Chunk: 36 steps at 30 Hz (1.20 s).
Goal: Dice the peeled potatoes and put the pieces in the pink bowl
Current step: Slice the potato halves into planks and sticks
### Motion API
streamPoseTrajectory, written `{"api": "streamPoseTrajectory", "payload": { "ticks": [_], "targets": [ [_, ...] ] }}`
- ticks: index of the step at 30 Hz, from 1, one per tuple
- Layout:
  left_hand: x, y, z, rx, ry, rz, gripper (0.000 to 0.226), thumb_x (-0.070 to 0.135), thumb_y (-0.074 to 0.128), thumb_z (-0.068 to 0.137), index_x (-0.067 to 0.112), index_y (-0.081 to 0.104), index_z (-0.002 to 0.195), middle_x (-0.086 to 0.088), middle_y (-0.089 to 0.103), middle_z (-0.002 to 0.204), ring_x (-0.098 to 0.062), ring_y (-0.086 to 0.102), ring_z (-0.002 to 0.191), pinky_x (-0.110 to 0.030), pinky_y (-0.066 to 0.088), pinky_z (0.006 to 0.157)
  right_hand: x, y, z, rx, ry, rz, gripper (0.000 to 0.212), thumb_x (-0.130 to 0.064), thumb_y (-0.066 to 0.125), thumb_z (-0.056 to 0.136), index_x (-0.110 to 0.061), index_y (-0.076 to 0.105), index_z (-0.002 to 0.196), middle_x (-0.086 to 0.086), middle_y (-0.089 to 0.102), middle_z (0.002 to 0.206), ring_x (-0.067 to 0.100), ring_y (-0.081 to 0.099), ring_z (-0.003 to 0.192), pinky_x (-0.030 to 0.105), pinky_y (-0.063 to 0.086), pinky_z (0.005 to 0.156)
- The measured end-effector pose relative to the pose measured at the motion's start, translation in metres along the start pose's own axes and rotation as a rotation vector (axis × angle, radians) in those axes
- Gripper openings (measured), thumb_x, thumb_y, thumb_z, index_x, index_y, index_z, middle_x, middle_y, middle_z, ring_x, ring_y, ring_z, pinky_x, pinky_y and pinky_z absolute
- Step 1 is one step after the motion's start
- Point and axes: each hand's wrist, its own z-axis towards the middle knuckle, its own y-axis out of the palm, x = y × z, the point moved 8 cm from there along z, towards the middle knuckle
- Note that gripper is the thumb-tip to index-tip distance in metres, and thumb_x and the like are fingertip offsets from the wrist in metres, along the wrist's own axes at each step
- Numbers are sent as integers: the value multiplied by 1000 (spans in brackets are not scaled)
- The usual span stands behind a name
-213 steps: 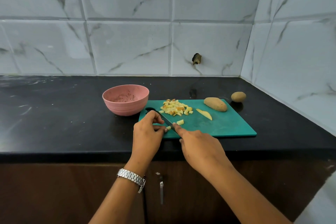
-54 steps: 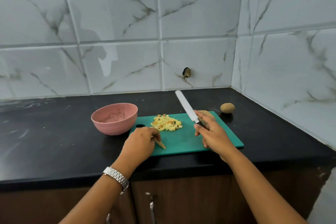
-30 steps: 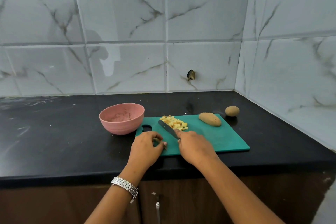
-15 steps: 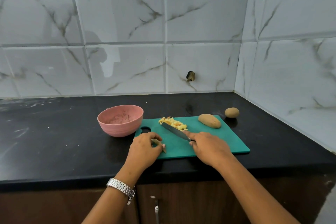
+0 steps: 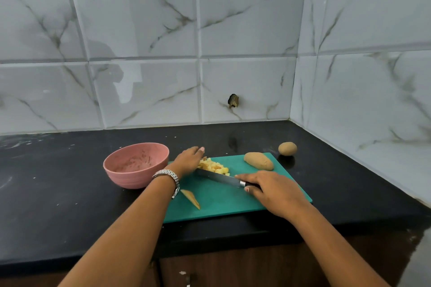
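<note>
— Starting at the left, what stands on the bench (image 5: pixel 58 193)?
— The pink bowl (image 5: pixel 130 177), smeared inside, just beside the left end of the green cutting board (image 5: pixel 221 205).
— Anything to read?
— Only the metal band of my watch (image 5: pixel 168 176) shows, so I cannot make out any writing.
— And your hands?
— My left hand (image 5: pixel 189 159) reaches forward past the bowl. Its fingers are straight and together, laid against the far left side of the pile of potato dice (image 5: pixel 213 166). My right hand (image 5: pixel 272 191) is curled round the black handle of the knife (image 5: pixel 219 178), with the forefinger stretched toward the blade. The blade points left along the near side of the pile, its tip close to my left wrist.
— Where are the potatoes?
— The dice lie heaped on the board, not in the bowl. A thin wedge (image 5: pixel 190 198) lies at the board's near left, beside my forearm. One peeled potato (image 5: pixel 258 161) rests at the board's far right, and a small round potato (image 5: pixel 287 148) sits on the bench just beyond that corner.
</note>
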Motion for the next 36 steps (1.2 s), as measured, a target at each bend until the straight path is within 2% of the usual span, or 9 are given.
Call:
{"api": "streamPoseTrajectory", "payload": {
  "ticks": [4, 9, 12, 21, 27, 32, 34, 36],
  "targets": [
    [-5, 15, 12, -68, -31, -6, 61, 50, 16, 102, 13, 35, 146, -11, 37, 151, -28, 31, 140, -36, 21, 114, 8, -3, 1, 14, 4, -32, 40, -38, 45, 103, -55, 44, 139, -18, 58, 123, 9, 53, 116, 29, 48, 83],
    [-3, 24, 30, -66, 20, -136, 69, 56, 13, 99, 17, 63, 125, -6, 56, 135, -22, 48, 126, -34, 27, 110, 17, 2, 4, 33, 19, -54, 39, -39, 41, 104, -56, 42, 139, -17, 56, 119, 10, 51, 112, 31, 51, 81],
    [5, 32, 32, -93, 63, -171, 72, 57, 10, 99, 18, 68, 118, -4, 61, 128, -18, 53, 120, -32, 29, 109, 21, 4, 5, 47, 26, -84, 39, -39, 39, 105, -56, 40, 140, -16, 57, 117, 12, 50, 109, 30, 49, 77],
    [18, 41, 36, -104, 115, -191, 72, 56, 12, 99, 17, 70, 115, -4, 64, 125, -17, 54, 119, -28, 29, 104, 32, 5, 8, 65, 58, -91, 38, -38, 40, 105, -57, 44, 137, -15, 58, 117, 14, 50, 107, 29, 49, 73],
    [36, 53, 36, -128, 150, -196, 70, 55, 14, 100, 15, 70, 116, -4, 64, 125, -15, 56, 112, -24, 31, 98, 45, 1, 5, 64, 99, -100, 37, -39, 40, 105, -57, 44, 137, -17, 57, 117, 14, 51, 107, 32, 51, 77],
    [43, 59, 37, -152, 159, -225, 70, 55, 13, 99, 17, 68, 118, -2, 63, 126, -15, 56, 116, -30, 30, 108, 52, -3, 3, 67, 115, -116, 38, -39, 39, 105, -56, 44, 138, -18, 57, 117, 12, 50, 101, 30, 50, 72],
    [41, 57, 36, -157, 147, -292, 69, 57, 12, 98, 20, 67, 118, 0, 63, 127, -15, 55, 119, -36, 30, 113, 51, -3, 2, 63, 113, -109, 38, -39, 39, 105, -56, 43, 139, -18, 56, 117, 12, 49, 102, 29, 50, 73],
    [38, 51, 33, -159, 129, -387, 69, 58, 12, 98, 19, 65, 120, -1, 62, 128, -15, 54, 121, -34, 30, 112, 50, -4, 1, 56, 110, -90, 38, -39, 40, 105, -56, 43, 139, -18, 56, 117, 12, 49, 103, 30, 50, 74]
  ]
}}
